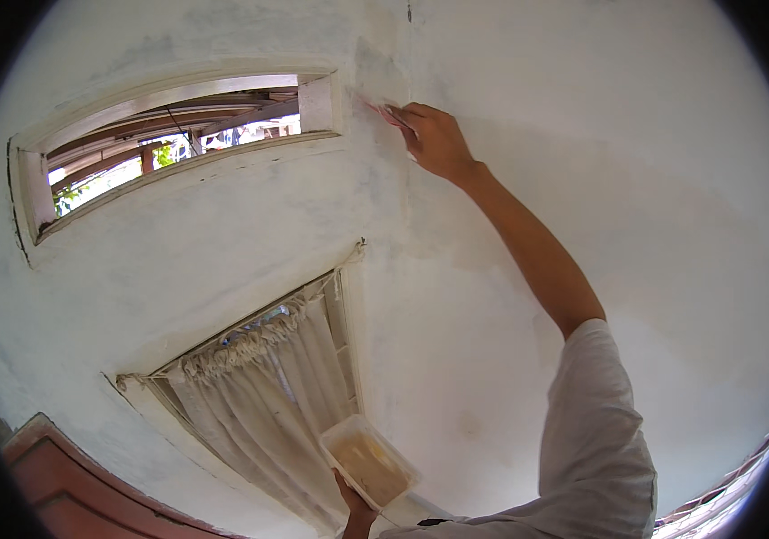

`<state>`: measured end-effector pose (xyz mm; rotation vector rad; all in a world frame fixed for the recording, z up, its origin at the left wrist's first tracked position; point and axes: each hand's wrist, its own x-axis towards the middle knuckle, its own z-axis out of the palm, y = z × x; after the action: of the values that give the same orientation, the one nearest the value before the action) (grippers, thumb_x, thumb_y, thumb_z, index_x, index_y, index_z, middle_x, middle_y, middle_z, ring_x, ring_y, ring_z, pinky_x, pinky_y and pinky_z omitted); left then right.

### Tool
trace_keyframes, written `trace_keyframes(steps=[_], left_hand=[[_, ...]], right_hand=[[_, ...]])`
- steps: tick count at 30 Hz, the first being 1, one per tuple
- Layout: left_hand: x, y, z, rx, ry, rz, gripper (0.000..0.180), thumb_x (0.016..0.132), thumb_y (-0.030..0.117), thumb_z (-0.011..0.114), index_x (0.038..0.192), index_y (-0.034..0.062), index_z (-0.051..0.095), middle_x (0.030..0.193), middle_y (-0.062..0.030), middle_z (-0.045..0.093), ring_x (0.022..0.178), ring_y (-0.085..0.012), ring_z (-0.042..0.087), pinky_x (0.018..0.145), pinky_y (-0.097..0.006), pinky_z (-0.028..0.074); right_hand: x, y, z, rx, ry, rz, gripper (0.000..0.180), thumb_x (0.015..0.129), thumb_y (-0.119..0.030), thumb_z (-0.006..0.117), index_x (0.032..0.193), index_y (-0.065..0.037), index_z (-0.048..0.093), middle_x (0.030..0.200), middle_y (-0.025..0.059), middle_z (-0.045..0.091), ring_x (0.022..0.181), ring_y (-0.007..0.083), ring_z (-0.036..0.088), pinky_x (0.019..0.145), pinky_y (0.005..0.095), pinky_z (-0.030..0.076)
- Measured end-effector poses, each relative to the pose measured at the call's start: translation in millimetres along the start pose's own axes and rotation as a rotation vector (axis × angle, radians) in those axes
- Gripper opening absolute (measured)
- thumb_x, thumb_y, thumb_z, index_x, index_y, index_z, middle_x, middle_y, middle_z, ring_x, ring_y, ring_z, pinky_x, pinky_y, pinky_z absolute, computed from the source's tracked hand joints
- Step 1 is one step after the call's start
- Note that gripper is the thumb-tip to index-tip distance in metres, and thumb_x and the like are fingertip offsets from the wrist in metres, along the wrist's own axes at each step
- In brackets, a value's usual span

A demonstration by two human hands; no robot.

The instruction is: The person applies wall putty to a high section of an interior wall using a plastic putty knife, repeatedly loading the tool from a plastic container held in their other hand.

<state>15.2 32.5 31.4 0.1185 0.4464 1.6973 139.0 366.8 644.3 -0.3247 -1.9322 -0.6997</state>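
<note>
Up high, my right hand [436, 139] is closed on a small paintbrush [388, 115] with a pinkish look. Its blurred tip points left, at the white wall [492, 314] between the upper window opening and the room corner. Low in the picture, my left hand [355, 499] holds a translucent rectangular plastic tub [400, 454] by its side. A pale, beige-white coating or liquid shows inside it. The tub is tilted in view and hides part of the curtain behind it.
A narrow framed window opening [321, 106] is left of my right hand. Below it, a cream curtain [249, 386] hangs on a cord across a second window. A reddish-brown panelled door or cabinet [70, 476] stands at lower left. Damp-looking grey patches mark the wall.
</note>
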Motion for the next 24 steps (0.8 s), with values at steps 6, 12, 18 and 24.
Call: trace_keyframes(steps=[6, 12, 18, 24], left_hand=[[-5, -6, 26, 0.107, 0.040, 0.108, 0.079, 0.098, 0.075, 0.039, 0.154, 0.0197, 0.042, 0.149, -0.0067, 0.052, 0.132, -0.0333, 0.053, 0.109, -0.052, 0.046], [0, -15, 21, 0.038, -0.017, 0.028, 0.080, 0.098, 0.076, 0.039, 0.154, 0.0182, 0.042, 0.148, -0.0074, 0.053, 0.131, -0.0335, 0.054, 0.110, -0.052, 0.045], [-5, 0, 14, 0.087, 0.081, 0.035, 0.080, 0.097, 0.076, 0.042, 0.153, 0.0189, 0.044, 0.147, -0.0080, 0.054, 0.130, -0.0338, 0.054, 0.109, -0.052, 0.047], [3, -10, 8, 0.083, 0.039, -0.011, 0.078, 0.098, 0.074, 0.043, 0.153, 0.0191, 0.044, 0.146, -0.0069, 0.055, 0.129, -0.0317, 0.056, 0.108, -0.051, 0.048]], right_hand=[[75, 58, -57, 0.041, 0.384, -0.002, 0.030, 0.088, -0.006, 0.064, 0.116, -0.007, 0.075, 0.105, 0.0130, 0.073, 0.096, 0.0338, 0.069, 0.085, 0.0419, 0.056], [138, 87, -18, -0.248, 0.131, 0.152, 0.017, 0.088, -0.009, 0.065, 0.100, 0.000, 0.073, 0.097, 0.0196, 0.074, 0.093, 0.0395, 0.070, 0.084, 0.0468, 0.055], [3, 3, 39, -0.109, 0.186, -0.021, 0.029, 0.084, -0.005, 0.068, 0.113, -0.007, 0.074, 0.101, 0.0111, 0.066, 0.092, 0.0321, 0.066, 0.078, 0.0415, 0.055], [-33, 10, -27, 0.032, -0.008, 0.049, 0.026, 0.093, -0.007, 0.062, 0.116, -0.009, 0.074, 0.107, 0.0090, 0.071, 0.094, 0.0313, 0.068, 0.079, 0.0408, 0.056]])
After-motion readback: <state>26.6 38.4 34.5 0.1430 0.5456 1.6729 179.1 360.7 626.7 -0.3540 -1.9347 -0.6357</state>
